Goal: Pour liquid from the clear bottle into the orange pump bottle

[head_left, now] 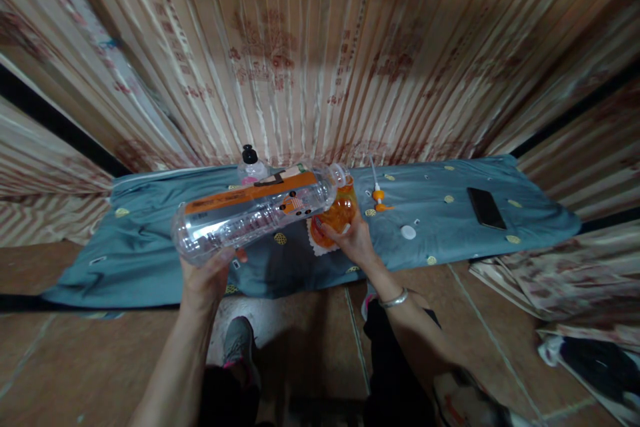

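1. A pleated curtain (pixel 310 80) with reddish prints spans 12 o'clock, its hem meeting the far edge of a blue cloth (pixel 150 267) over a long, narrow surface; clock directions run from the orange bottle
2. The orange bottle (pixel 344 210) is grasped by the right hand (pixel 357 240), fingers wrapped round its side, between the cloth's far and near edges
3. The left hand (pixel 205 277), toward 8 o'clock, grips the clear bottle (pixel 250 213) near its base; that bottle slants over the cloth, mouth at the orange bottle's top, though whether they touch I cannot tell
4. Just beside, near 3 o'clock, lies an orange pump (pixel 379 197); a white cap (pixel 408 232) sits a little farther, past 3
5. Well apart at 3 o'clock rests a dark phone (pixel 486 208), patterned cloth spreading between it and the cap
6. A black-capped bottle (pixel 249 167) stands at 10 o'clock by the far edge, close behind the clear bottle
7. Beyond the near edge, at 6 o'clock, tiled floor (pixel 480 320) stretches around the person's shoes (pixel 239 340)
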Demonstrator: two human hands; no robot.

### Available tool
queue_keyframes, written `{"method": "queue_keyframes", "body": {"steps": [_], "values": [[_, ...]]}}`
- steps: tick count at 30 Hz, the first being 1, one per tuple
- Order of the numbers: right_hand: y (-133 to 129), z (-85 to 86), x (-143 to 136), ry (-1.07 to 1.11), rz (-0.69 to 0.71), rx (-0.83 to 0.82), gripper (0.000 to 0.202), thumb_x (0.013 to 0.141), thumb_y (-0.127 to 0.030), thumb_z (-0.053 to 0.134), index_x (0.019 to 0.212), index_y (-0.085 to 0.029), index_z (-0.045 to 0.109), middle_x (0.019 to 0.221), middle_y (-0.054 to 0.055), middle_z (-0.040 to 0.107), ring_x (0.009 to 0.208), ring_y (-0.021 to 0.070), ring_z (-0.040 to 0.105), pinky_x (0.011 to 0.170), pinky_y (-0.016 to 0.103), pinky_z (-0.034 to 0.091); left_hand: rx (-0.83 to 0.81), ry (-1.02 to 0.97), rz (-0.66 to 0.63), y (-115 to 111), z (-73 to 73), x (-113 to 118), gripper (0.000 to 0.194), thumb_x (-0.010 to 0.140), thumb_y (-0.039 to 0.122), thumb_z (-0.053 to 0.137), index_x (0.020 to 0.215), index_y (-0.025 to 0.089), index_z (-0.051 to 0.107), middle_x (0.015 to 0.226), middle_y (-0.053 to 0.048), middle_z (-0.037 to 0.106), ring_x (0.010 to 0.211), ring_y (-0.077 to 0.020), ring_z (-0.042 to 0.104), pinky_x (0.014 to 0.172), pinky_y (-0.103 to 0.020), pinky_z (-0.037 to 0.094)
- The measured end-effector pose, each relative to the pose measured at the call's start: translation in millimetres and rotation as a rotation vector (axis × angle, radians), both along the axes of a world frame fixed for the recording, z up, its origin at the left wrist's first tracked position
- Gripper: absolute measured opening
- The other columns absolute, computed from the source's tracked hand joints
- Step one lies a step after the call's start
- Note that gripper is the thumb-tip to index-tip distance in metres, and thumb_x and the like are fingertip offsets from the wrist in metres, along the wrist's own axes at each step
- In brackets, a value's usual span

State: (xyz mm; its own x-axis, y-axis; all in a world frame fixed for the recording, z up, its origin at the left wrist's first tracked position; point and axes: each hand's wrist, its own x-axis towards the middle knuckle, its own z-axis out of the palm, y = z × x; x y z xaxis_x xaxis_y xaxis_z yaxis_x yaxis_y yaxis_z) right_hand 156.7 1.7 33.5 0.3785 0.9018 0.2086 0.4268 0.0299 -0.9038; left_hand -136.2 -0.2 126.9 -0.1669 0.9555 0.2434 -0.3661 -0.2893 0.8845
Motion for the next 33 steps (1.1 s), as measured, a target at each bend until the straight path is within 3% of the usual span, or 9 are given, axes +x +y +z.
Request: {"method": "queue_keyframes", "body": {"steps": [5,20,27,33], "values": [[-1.1,2.1,-1.1,0.001,0.007,-0.003,0.066,0.075,-0.045,0.107,0.128,-0.028,0.072,0.113,0.010,0.094,0.121,0.0441,0.091,0.104,0.059,0.077,-0.008,0.012,0.014,-1.1,2.1,1.1,0.080,0.054,0.040,0.113,0.127,0.030,0.084,0.091,-0.003,0.081,0.057,-0.0197,0.065,0.043,-0.029,0.051],[0.2,-0.5,0.7,-0.005,0.009,0.002,0.068,0.074,-0.043,0.109,0.130,-0.026,0.073,0.112,0.010,0.095,0.111,0.0419,0.093,0.097,0.054,0.078,0.005,0.001,-0.003,1.2,1.8,1.2,0.094,0.052,0.044,0.114,0.138,0.027,0.082,0.081,0.000,0.077,0.056,-0.0200,0.066,0.042,-0.026,0.052],[-0.9,2.1,2.4,0.003,0.029,0.014,0.064,0.075,-0.046,0.108,0.125,-0.027,0.072,0.113,0.011,0.094,0.120,0.0438,0.091,0.104,0.056,0.077,0.018,-0.017,0.007,1.5,-1.5,2.0,0.082,0.052,0.046,0.117,0.125,0.028,0.085,0.090,-0.002,0.079,0.060,-0.0190,0.068,0.043,-0.024,0.054],[-0.4,0.5,2.1,0.001,0.018,0.003,0.068,0.074,-0.046,0.108,0.127,-0.027,0.070,0.112,0.011,0.094,0.118,0.0438,0.091,0.104,0.058,0.077,0.025,-0.014,0.007,1.5,-0.5,3.5,0.082,0.053,0.047,0.117,0.127,0.028,0.085,0.088,-0.002,0.079,0.062,-0.0195,0.067,0.043,-0.025,0.054]]}}
